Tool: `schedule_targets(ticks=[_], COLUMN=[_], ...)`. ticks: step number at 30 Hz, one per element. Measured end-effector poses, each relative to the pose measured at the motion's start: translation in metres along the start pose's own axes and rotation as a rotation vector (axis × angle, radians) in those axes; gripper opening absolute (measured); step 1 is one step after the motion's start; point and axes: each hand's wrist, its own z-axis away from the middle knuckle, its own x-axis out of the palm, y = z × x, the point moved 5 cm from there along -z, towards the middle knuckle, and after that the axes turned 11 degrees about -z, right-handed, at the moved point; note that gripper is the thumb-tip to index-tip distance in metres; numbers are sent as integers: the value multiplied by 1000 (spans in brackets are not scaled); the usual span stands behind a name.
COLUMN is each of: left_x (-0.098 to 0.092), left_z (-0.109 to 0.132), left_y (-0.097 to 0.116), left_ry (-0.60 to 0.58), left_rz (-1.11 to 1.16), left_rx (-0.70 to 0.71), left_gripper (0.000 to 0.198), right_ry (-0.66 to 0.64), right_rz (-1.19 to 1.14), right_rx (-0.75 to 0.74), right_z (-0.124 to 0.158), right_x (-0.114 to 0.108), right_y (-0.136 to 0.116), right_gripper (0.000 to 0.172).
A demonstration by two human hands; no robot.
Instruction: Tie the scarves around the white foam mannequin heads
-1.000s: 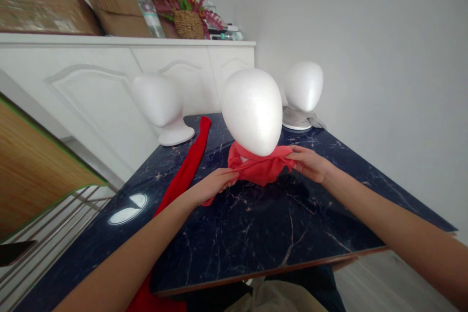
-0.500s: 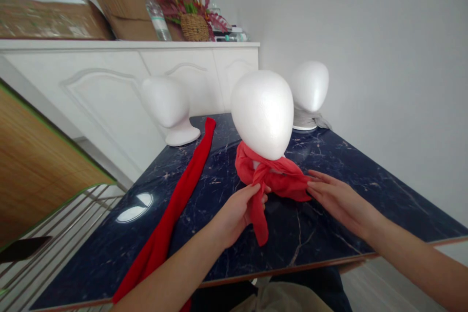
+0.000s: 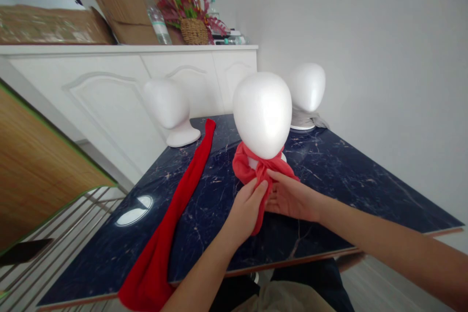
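In the middle of the table stands a white foam mannequin head (image 3: 262,112) with a coral-red scarf (image 3: 244,162) wrapped around its neck and crossed at the front. My left hand (image 3: 245,210) is closed around the crossed part, and one end of the scarf hangs below it. Against the same spot, my right hand (image 3: 290,197) has its thumb on the crossing and its fingers curled in behind, closed on the cloth. Its fingertips are partly hidden by the scarf and my left hand. A brighter red scarf (image 3: 183,195) lies stretched along the table's left side.
Behind stand a bare foam head (image 3: 168,105) at left and another foam head (image 3: 310,87) with a grey scarf (image 3: 303,119) at right. A white cabinet (image 3: 109,83) carries a bottle (image 3: 158,19), a flower basket (image 3: 194,31) and cardboard (image 3: 124,5). The dark marbled table (image 3: 329,165) has a near edge by my body.
My right hand has moved left from the scarf's right-hand part to the crossing at the neck. It now meets my left hand, which keeps its hold.
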Motion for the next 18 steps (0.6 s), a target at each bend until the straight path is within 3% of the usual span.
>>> schedule_targets(ticks=[4, 9, 18], left_x=[5, 23, 29], left_z=[12, 36, 52], left_y=[6, 11, 21], left_ry=[-30, -74, -110], left_rz=[-375, -645, -830], left_rx=[114, 51, -12], left_gripper=[33, 38, 38], right_ry=[42, 87, 91], right_rz=[41, 43, 76], right_rx=[-143, -146, -156], right_z=[-20, -30, -39], right_x=[-1, -8, -27], right_y=[-30, -42, -56], right_gripper=[38, 16, 21])
